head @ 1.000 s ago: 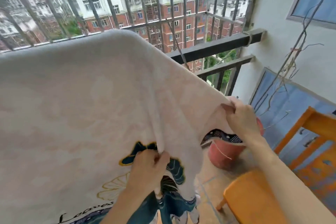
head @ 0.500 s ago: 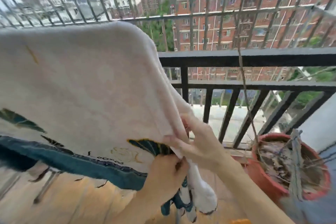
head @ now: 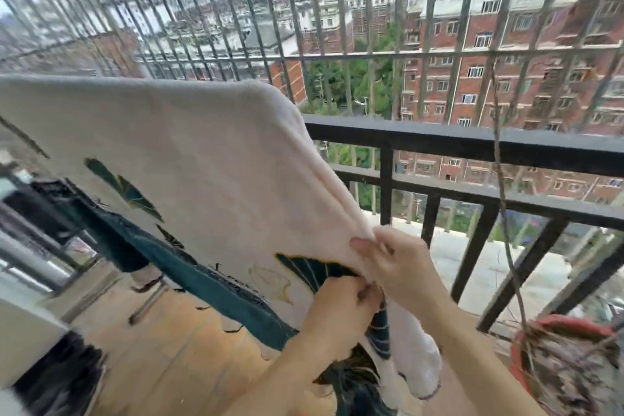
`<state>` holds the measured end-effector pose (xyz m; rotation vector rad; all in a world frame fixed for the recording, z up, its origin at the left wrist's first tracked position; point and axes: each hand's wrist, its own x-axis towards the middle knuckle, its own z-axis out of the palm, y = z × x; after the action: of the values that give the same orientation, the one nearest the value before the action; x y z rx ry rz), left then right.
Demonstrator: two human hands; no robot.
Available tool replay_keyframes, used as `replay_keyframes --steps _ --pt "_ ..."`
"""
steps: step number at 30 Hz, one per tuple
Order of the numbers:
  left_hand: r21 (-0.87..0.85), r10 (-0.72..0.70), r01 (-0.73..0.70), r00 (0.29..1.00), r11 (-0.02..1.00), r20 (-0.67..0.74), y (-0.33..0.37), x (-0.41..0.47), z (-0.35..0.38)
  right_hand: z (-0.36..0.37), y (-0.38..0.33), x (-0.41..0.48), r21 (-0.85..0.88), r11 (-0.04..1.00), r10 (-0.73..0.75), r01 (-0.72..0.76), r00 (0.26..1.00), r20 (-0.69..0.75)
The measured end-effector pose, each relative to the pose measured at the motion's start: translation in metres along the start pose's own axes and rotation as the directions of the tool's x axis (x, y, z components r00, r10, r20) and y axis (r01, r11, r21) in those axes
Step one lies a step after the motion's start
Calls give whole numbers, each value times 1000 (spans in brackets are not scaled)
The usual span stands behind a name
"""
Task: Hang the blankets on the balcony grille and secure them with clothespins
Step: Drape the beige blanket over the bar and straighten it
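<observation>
- Head view: cream blanket (head: 189, 159) with teal leaf prints and a teal band covers the left end of the dark railing (head: 472, 142) and hangs down on the near side.
- The blanket's top fold sits above the railing's top bar. Cannot tell whether the cloth rests on the bar.
- The blanket's right edge slopes down from the railing's top bar to both hands, which are below the bar and on its near side.
- Right hand (head: 398, 263): thumb lies flat on the front face of the blanket edge, fingers are curled behind it, and the cloth is pinched between them.
- Left hand (head: 341, 307): just under the right hand and touching it. Fingers are curled tight round the same edge at a teal leaf print.
- Below both grips, the bunched cream corner of the blanket hangs free.
- Thin grille bars (head: 304, 10) rise above and beyond the railing.
- Red flower pot (head: 517, 361) stands at the foot of the railing, right of the hands. A bare stem (head: 503, 199) rises from it across the railing bars.
- The area below the railing's left end is blurred.
</observation>
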<state>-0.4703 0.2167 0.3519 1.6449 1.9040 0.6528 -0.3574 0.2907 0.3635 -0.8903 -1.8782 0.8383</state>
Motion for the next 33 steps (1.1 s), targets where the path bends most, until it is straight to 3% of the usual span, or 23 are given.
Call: replay_keyframes --steps 2,3,6,8,11,13,14,16,21,24,29,31,33 --pt "35 -99 98 994 995 40 -10 2 -13 6 6 2 54 998 6 -17 981 193" --pt "14 -119 119 992 993 36 -14 0 -23 6 3 4 84 996 -33 15 976 213" --pt "-45 -134 130 987 990 -93 -12 -14 -62 1 -10 24 244 970 -13 -17 993 119" --pt "-105 -96 67 949 992 -299 2 -25 -92 2 -22 46 214 976 12 -31 996 90" --pt "-75 61 -140 767 987 -638 37 -37 -133 14 -46 77 174 985 -36 12 990 136" --pt "35 166 -214 633 976 -757 56 -38 -152 19 -61 88 182 979 -121 95 983 139" --pt "68 190 -221 599 973 -778 64 -37 -158 21 -65 90 156 978 -161 142 980 118" --pt "121 195 -162 601 979 -775 75 -34 -164 23 -66 89 165 970 -187 180 982 25" --pt "233 191 -15 623 972 -759 89 -18 -146 -12 -57 83 281 952 -81 120 986 -146" --pt "222 234 -97 608 970 -758 95 -10 -144 -54 -72 84 222 957 -116 187 948 -296" --pt "43 248 -359 549 932 -798 126 -10 -147 -104 -118 83 235 892 -225 387 830 -510" --pt "13 246 -382 567 924 -786 123 -9 -139 -107 -114 76 241 884 -243 400 835 -493" --pt "13 226 -324 629 946 -743 103 -7 -128 -96 -86 67 195 939 -201 283 912 -357"
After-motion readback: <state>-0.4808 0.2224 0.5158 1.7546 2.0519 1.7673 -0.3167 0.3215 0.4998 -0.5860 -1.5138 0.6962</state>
